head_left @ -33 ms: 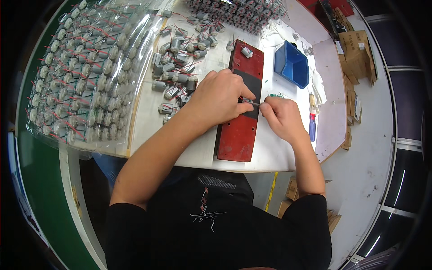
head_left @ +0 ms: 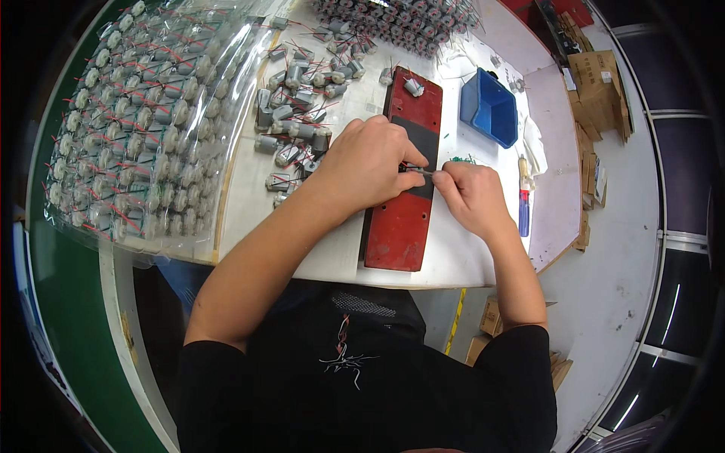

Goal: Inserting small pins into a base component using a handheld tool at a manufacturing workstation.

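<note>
Over the black band [head_left: 425, 141] across the middle of the long red rectangular block [head_left: 396, 234], I've got both bare hands nearly meeting. Left hand [head_left: 374, 160] is palm down; its grip, thumb and forefinger, is pinching a small dark part [head_left: 410, 167] with a bit of red on it. Fingers cover most of that part, so I can't tell its full shape.

Right hand [head_left: 474, 198] sits just off the block's right edge, fingers curled. Its grip is pressed together, thumb against forefinger, on the end of a slim grey piece [head_left: 428, 174] spanning the gap between the 2 hands. I can't tell if the 2 pieces are joined.

Block lies lengthwise away from me on the white worktop [head_left: 325, 260]. 1 small grey metal motor [head_left: 414, 87] with thin wires lies on its far end. Left of it: loose heap of grey metal motors [head_left: 300, 130] with red and dark wires. Further left: rows of white-ended motors [head_left: 136, 124] under clear plastic sheeting [head_left: 240, 72]. Right of it: open blue plastic bin [head_left: 483, 113], crumpled white cloth [head_left: 535, 143], and a slim tool with a red and blue handle [head_left: 524, 204] near my right hand.
</note>
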Demonstrator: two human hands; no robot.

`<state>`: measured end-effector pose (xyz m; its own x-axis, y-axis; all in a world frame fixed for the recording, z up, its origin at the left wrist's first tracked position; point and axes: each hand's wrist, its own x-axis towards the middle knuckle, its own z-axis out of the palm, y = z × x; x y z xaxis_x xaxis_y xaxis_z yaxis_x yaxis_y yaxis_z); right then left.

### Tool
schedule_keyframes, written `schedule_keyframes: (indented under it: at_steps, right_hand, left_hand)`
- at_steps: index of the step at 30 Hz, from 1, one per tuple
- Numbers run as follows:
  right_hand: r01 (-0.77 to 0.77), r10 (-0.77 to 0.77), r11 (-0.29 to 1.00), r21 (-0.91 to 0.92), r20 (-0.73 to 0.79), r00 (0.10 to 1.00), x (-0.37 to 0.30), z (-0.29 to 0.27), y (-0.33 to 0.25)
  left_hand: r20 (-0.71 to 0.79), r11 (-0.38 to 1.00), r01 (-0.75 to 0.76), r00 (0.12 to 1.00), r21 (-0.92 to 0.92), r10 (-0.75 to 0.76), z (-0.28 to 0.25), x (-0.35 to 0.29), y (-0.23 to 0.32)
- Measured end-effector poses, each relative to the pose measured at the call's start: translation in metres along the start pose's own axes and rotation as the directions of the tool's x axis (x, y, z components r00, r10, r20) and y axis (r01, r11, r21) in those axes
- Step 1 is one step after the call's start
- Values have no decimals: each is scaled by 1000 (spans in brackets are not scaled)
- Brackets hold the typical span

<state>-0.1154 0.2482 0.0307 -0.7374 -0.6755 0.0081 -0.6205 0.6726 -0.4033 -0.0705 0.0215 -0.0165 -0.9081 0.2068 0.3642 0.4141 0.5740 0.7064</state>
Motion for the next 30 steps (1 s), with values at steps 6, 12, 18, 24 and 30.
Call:
schedule_keyframes:
  at_steps: [6, 12, 18, 24, 30]
  right_hand:
    - [37, -64, 914, -403, -53, 997, 5, 10, -5]
    - [-22, 41, 923, -385, 42, 998, 4, 9, -14]
    - [-9, 50, 911, -412, 88, 995, 7, 7, -14]
    - [42, -40, 912, -408, 15, 999, 8, 12, -2]
    - [25, -9, 914, -405, 39, 999, 9, 12, -5]
  left_hand:
    - [23, 999, 16, 1000, -39, -15, 0, 4, 1]
    - [93, 997, 72, 993, -23, -70, -3, 5, 4]
    - [-10, 999, -32, 999, -19, 32, 3, 4, -1]
    - [-7, 999, -34, 999, -27, 34, 5, 5, -3]
    - [-10, 998, -45, 999, -33, 44, 4, 4, -3]
